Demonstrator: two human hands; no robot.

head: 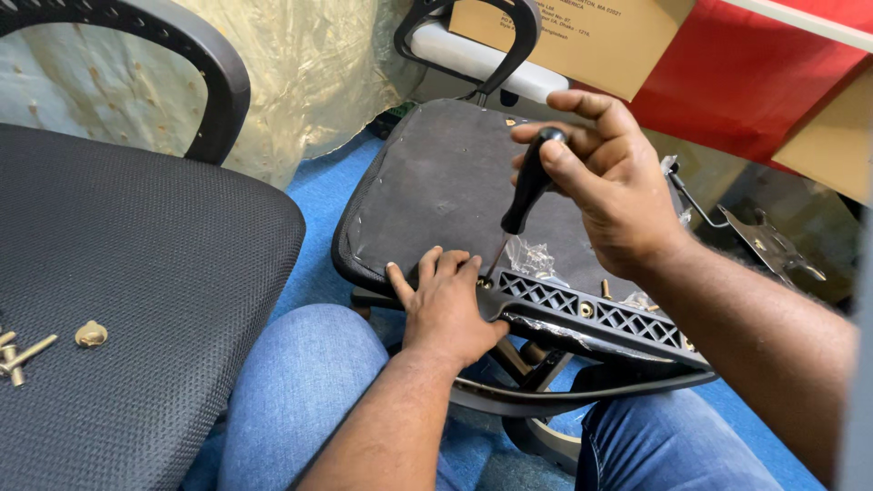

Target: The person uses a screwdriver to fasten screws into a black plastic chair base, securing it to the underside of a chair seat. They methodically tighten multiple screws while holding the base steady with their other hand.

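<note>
Nearest the camera, two knees in blue jeans [300, 400] are seen, with the forearms reaching out over them. The left hand [446, 305] is laid flat, palm down, on the near edge of an upturned chair seat [446, 182]; its fingers are held loosely together and pressed against the end of a black plastic bracket [596, 318] with a lattice pattern, which lies across that edge. Just beyond the left fingertips, the metal tip of a screwdriver [526, 195] is set down at the bracket's left end, beside a brass-coloured fitting. The screwdriver is tilted, its black handle rising up and to the right into the right hand [609, 182], whose fingers are wrapped closed around the top of the handle, the thumb laid over the cap. A crumpled clear plastic bag [532, 259] lies on the seat just behind the tip. To the left, a second chair seat of black mesh [136, 273] carries loose brass-coloured screws [27, 350]. Farther back, a cardboard box [582, 32] and a red panel [746, 77] are seen.
</note>
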